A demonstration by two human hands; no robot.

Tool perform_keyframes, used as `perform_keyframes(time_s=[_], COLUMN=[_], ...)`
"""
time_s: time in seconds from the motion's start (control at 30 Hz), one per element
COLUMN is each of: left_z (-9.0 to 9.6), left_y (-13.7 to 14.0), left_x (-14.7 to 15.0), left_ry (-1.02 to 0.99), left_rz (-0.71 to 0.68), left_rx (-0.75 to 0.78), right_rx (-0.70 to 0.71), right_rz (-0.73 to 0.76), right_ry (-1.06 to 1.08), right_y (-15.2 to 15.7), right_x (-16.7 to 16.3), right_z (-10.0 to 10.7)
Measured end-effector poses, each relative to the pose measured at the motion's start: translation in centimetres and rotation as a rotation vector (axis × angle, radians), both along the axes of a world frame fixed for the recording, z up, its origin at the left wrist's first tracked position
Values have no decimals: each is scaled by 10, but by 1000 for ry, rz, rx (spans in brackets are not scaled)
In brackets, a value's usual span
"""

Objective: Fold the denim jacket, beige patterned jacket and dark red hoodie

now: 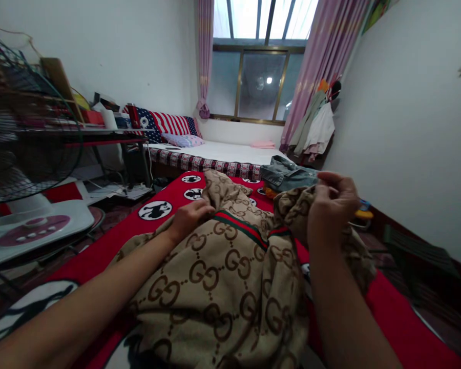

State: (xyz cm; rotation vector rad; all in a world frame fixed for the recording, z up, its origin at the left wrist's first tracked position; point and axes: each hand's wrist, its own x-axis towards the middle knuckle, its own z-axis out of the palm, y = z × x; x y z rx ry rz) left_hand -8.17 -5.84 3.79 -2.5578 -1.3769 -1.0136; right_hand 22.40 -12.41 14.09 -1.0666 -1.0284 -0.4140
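A tan jacket [215, 261] with a brown letter pattern and a green-red stripe across it lies spread on a red cloth with white and black round prints. What looks like its hood [225, 187] points away from me. My left hand [192, 219] is closed on the fabric at the left end of the stripe. On the right, my right hand [332, 202] pinches a bunched part of the same jacket, apparently a sleeve, and holds it raised off the cloth. Just beyond that hand lies a folded pair of jeans [286, 173].
The red cloth [399, 312] covers the surface under the jacket. A fan [23, 128] stands close on the left, before a cluttered desk [111, 134]. Past the far end is a bed [230, 148] under a window. Clothes [318, 128] hang at the right wall, near a dark green chair [420, 251].
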Motion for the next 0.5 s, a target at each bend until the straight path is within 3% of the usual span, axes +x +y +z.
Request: perform_keyframes(time_s=[0.1,0.2,0.37,0.5], left_z=[-2,-6,-6,7], left_y=[-20,-31,-35,-27], left_x=[18,22,15,4], left_ry=[172,208,156,-128], left_rz=[-280,-343,-222,-25], left_rx=[-117,-174,-190,-251], right_rx=[-298,-673,-1201,-1349], right_rz=[96,126,-28,-52], right_ry=[-292,-451,-571,-552], right_y=[7,23,40,37], right_x=[-15,-15,-9,-3], right_z=[-12,-37,-83,-86])
